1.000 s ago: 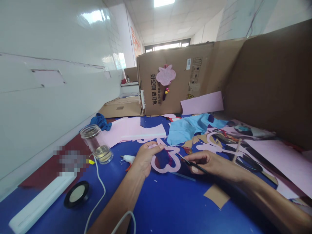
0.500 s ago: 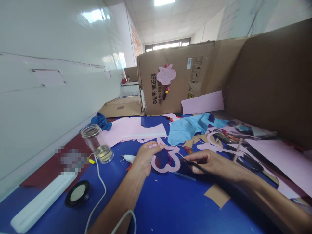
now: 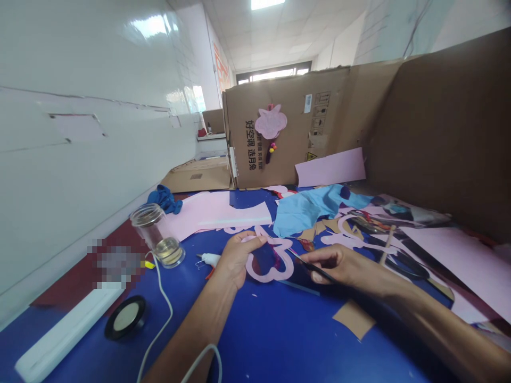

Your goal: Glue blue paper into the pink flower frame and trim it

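My left hand (image 3: 236,256) pinches the left edge of a pink cut-out outline (image 3: 275,266) that lies on the blue table (image 3: 279,335). My right hand (image 3: 339,264) is closed round a thin dark stick-like tool (image 3: 311,267); its tip points at the right side of the pink outline. What the tool is I cannot make out. A white cord runs along my left forearm.
A glass jar (image 3: 157,235) with a little liquid stands at the left, beside a white glue-gun-like tool (image 3: 211,260), a round black lid (image 3: 125,317) and a white bar (image 3: 64,332). Pink sheets (image 3: 223,211), blue cloth (image 3: 307,210) and scraps lie behind. Cardboard walls (image 3: 439,133) close the back and right.
Hardly anything differs: both hands keep their grips, and the view has shifted slightly.
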